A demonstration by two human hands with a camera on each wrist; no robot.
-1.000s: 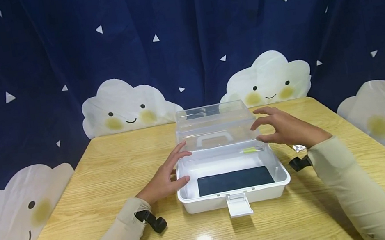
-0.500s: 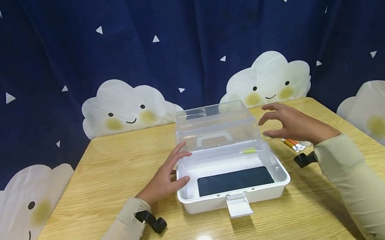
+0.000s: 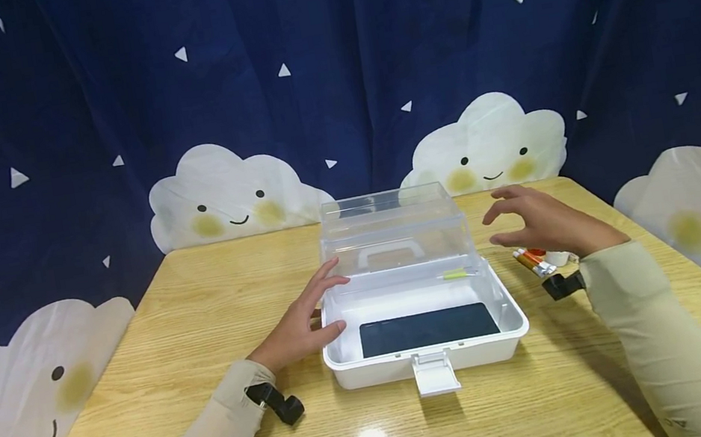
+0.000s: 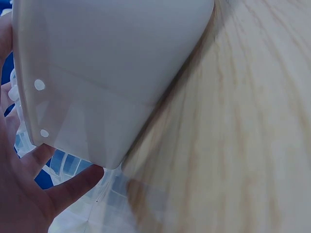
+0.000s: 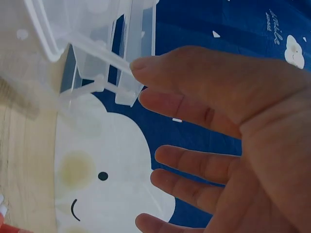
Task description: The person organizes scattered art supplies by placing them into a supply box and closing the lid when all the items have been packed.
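Note:
A white plastic storage box (image 3: 375,373) stands on the table with its clear lid (image 3: 391,220) raised at the back and its front latch (image 3: 436,373) hanging down. Inside lie a flat dark rectangle (image 3: 428,329) and a thin yellow-green item (image 3: 455,274). My left hand (image 3: 301,324) rests on the box's left side, thumb over the rim; the left wrist view shows spread fingers touching the outer back corner. My right hand (image 3: 541,220) hovers right of the lid, fingers loosely bent and apart, holding nothing.
Beside the box's right end, below my right hand, lie slim gold-and-silver tubes (image 3: 534,263), a partly hidden red item (image 3: 536,252) and a white item (image 3: 558,258). A dark blue curtain (image 3: 327,63) with clouds hangs behind the wooden table (image 3: 231,282).
My right hand has moved right, away from the lid, so the tubes beside the box show more. My left hand and the box have stayed in place.

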